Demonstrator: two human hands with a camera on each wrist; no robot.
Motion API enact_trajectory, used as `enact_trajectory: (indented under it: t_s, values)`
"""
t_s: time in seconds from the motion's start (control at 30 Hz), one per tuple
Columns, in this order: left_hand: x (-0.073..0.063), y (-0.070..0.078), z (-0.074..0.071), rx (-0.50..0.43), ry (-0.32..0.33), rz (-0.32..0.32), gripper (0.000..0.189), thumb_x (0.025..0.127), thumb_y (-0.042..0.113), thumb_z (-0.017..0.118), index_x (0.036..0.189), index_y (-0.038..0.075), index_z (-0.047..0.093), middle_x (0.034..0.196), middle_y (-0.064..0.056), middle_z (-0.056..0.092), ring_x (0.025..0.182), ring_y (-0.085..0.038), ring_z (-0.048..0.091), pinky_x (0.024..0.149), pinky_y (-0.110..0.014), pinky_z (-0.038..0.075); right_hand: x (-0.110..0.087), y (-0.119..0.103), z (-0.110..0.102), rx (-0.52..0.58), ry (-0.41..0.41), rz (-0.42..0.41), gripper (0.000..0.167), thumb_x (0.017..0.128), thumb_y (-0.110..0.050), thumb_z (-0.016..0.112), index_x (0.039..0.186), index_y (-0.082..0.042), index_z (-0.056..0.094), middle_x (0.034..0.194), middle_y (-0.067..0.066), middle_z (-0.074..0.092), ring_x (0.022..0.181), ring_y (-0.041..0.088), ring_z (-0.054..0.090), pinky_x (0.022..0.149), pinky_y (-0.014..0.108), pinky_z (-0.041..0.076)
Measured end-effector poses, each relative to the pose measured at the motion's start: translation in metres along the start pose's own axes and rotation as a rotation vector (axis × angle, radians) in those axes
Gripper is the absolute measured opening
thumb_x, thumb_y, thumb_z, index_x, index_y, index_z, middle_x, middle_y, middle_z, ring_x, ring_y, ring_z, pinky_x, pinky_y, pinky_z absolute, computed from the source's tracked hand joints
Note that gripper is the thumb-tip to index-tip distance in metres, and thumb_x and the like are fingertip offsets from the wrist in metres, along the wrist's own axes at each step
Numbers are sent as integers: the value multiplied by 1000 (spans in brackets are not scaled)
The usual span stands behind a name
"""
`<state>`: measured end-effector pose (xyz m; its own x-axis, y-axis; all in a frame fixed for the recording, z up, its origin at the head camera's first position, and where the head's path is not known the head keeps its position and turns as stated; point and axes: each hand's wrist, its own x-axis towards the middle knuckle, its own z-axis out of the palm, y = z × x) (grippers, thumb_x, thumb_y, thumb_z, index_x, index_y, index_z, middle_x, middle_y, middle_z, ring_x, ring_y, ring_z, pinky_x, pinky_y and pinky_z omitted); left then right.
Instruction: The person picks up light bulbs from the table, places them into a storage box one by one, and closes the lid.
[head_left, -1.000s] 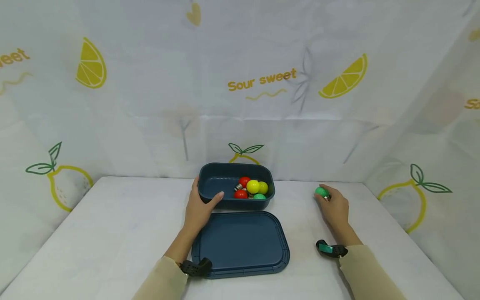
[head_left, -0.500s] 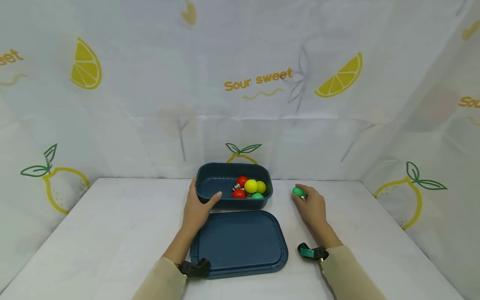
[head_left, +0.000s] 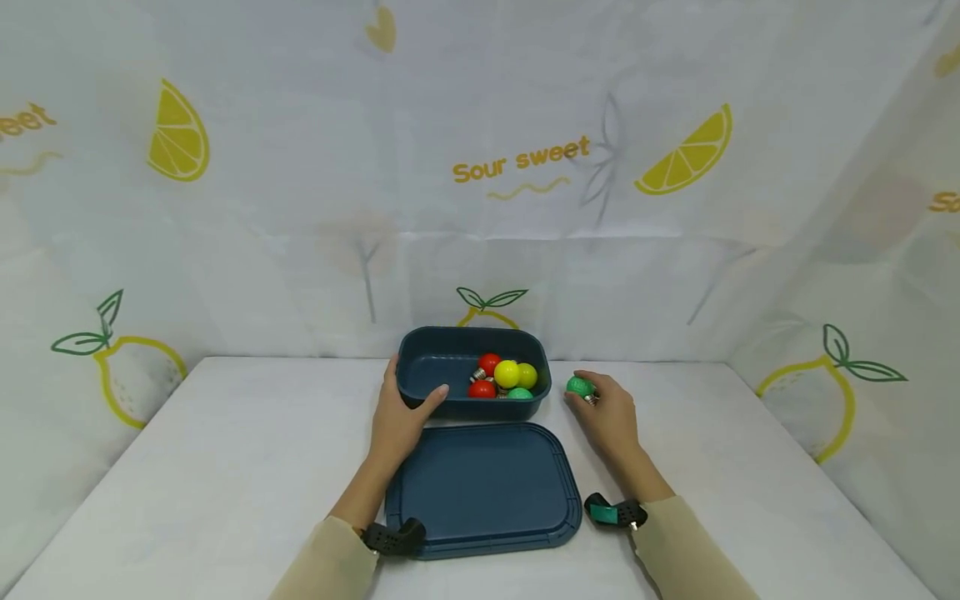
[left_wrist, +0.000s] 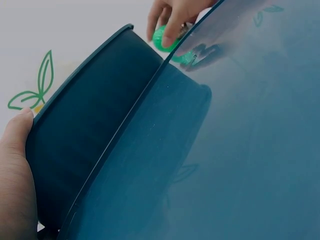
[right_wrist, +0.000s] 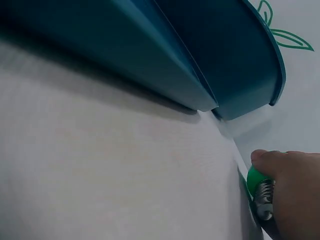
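My left hand point(head_left: 397, 423) grips the left end of a dark blue plastic box point(head_left: 426, 377), thumb along its front and fingers round the side. Inside, toward the right, lie several small coloured light bulbs with metal screw bases: red point(head_left: 482, 389), yellow point(head_left: 507, 373) and green point(head_left: 520, 393). Just right of the box, my right hand point(head_left: 611, 419) pinches a green light bulb point(head_left: 579, 386) between thumb and fingers. In the right wrist view the held bulb's metal screw base point(right_wrist: 264, 197) shows beside the thumb.
A flat dark blue lid point(head_left: 483, 487) lies on the white table point(head_left: 247, 467) in front of the box, between my forearms. Behind stands a white curtain point(head_left: 300, 275) printed with lemons and words. Both wrists carry black straps.
My right hand has moved left with the green light bulb, from the table's right side to near the box, slowing lately. My left hand and the box have stayed put.
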<state>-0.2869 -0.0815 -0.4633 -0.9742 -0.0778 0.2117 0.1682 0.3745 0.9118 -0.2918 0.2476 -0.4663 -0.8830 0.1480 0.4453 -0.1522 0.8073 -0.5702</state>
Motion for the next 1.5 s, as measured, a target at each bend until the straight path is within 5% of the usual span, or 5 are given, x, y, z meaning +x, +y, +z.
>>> enact_trajectory:
  t_s: [0.33, 0.5, 0.67, 1.13, 1.5]
  values:
    - [-1, -1, 1, 16, 25, -13, 108, 85, 61, 73, 164, 20, 12, 169, -8, 24, 154, -31, 28, 122, -61, 27, 15, -18, -14, 187, 197, -21, 39, 84, -15, 83, 117, 1, 71, 113, 23, 73, 103, 39, 68, 93, 52, 51]
    - [-1, 0, 5, 3, 16, -7, 108, 84, 61, 73, 164, 20, 12, 168, -8, 25, 154, -32, 29, 121, -62, 28, 29, -32, -26, 279, 260, -57, 39, 86, -12, 81, 120, 2, 69, 113, 22, 72, 98, 37, 69, 83, 22, 49]
    - [-1, 0, 5, 5, 33, -6, 107, 84, 61, 73, 164, 21, 13, 168, -8, 26, 154, -32, 29, 121, -63, 28, 42, -47, -27, 390, 235, -67, 43, 88, -12, 78, 128, 1, 67, 121, 23, 68, 103, 35, 68, 74, -1, 46]
    - [1, -1, 5, 21, 34, -10, 108, 84, 63, 72, 164, 21, 13, 169, -7, 23, 155, -31, 27, 121, -63, 27, 76, -93, -16, 519, 206, -25, 38, 90, -15, 75, 125, -1, 67, 126, 17, 67, 116, 34, 67, 78, 3, 48]
    - [0, -1, 2, 26, 37, -24, 107, 84, 62, 73, 164, 23, 14, 169, -6, 24, 154, -31, 28, 121, -63, 27, 73, -94, 0, 552, 113, 54, 36, 92, -17, 74, 124, -2, 68, 131, 16, 66, 121, 37, 65, 75, 1, 46]
